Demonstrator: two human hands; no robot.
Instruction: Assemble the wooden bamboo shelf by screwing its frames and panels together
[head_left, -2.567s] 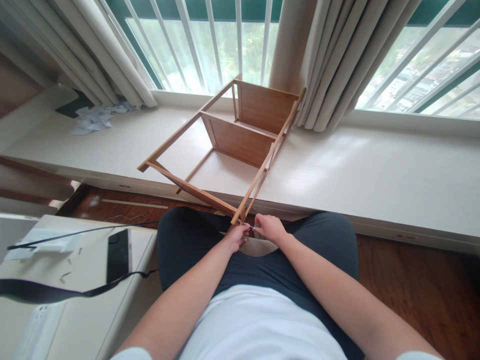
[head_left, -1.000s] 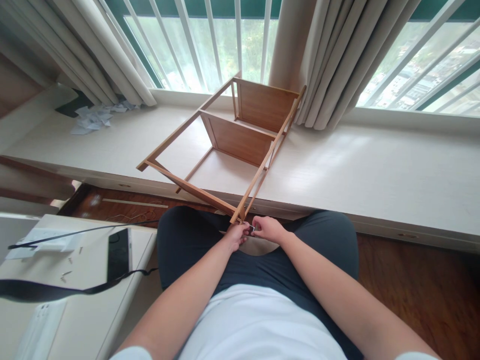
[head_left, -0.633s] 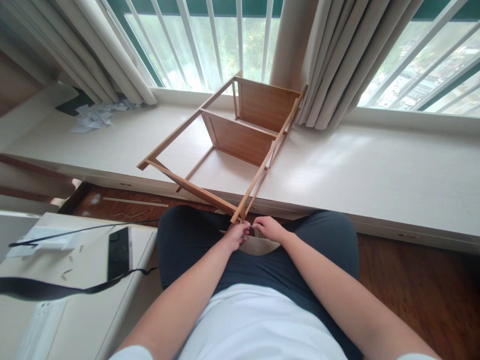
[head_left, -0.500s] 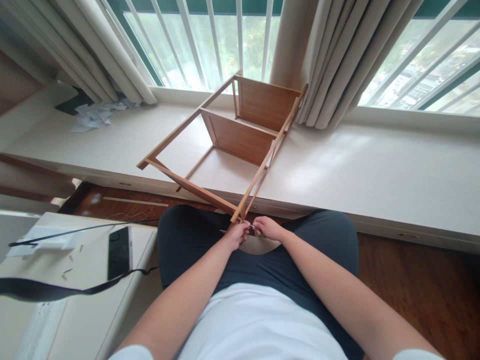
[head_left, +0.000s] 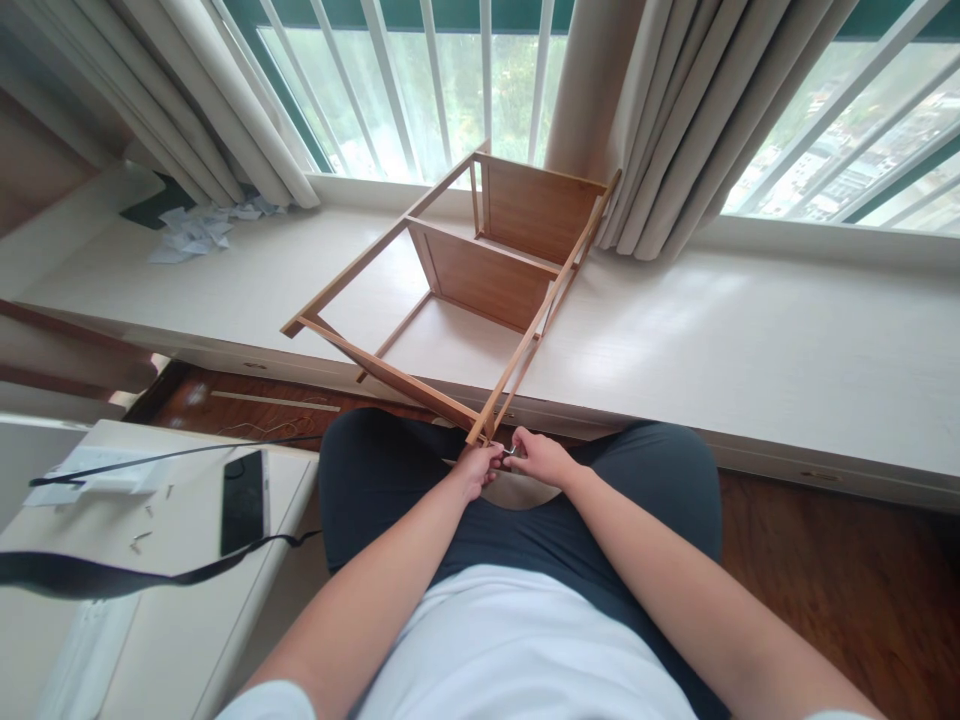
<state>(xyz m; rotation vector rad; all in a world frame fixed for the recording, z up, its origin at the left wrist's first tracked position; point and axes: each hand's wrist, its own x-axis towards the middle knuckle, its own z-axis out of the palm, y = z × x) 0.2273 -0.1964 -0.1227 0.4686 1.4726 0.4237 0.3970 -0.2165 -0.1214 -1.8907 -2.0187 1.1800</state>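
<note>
A light-brown wooden shelf rack [head_left: 517, 205] lies tilted on the window ledge, its near corner reaching over my lap. My left hand [head_left: 475, 472] is closed at that corner, its fingers curled against the end of the frame. Just right of it, my right hand [head_left: 541, 460] pinches a thin silver hex key [head_left: 511, 452] between thumb and fingers. The key's tip points toward the corner by my left fingertips. Exactly where the tip meets the wood is too small to make out.
On the side table at left lie a black phone [head_left: 244, 503], several small screws [head_left: 140, 541] and a dark strap [head_left: 161, 580]. Torn white paper [head_left: 191, 235] sits on the white ledge [head_left: 712, 350] by the curtains. A pale strip [head_left: 274, 401] rests on the wooden floor.
My right hand has turned slightly, and its fingers are now more curled around the hex key. My left hand keeps its place at the corner. The view has shifted slightly.
</note>
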